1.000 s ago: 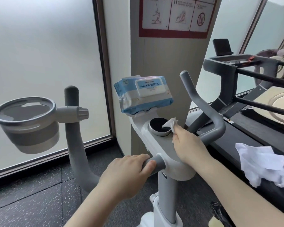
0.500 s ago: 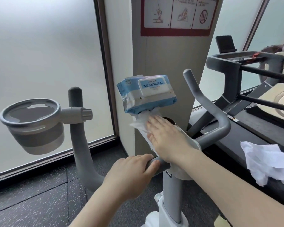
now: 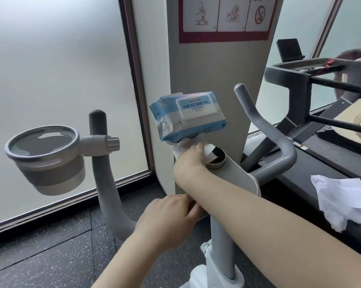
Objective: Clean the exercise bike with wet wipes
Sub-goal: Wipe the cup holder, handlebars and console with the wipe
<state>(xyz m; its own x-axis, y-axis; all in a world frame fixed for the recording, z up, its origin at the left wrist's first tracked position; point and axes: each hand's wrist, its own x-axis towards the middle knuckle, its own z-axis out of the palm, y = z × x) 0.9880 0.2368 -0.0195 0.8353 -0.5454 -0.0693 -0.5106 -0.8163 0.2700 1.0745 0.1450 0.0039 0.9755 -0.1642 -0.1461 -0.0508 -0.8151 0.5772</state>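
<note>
Here a wet wipe (image 3: 206, 151) is pressed onto the exercise bike (image 3: 233, 175) console by the right hand (image 3: 191, 157), fingers curled over it, at 12 o'clock from the left hand (image 3: 167, 219), whose fingers are clenched around the handlebar (image 3: 198, 215); a wipes pack (image 3: 188, 116) is perched just above.

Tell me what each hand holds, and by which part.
Right hand presses a wet wipe onto the bike console, just under the wipes pack. Left hand grips the handlebar's centre.

Right hand (image 3: 191, 157) fingers curled, forearm crossing above left hand (image 3: 167, 220).
</note>
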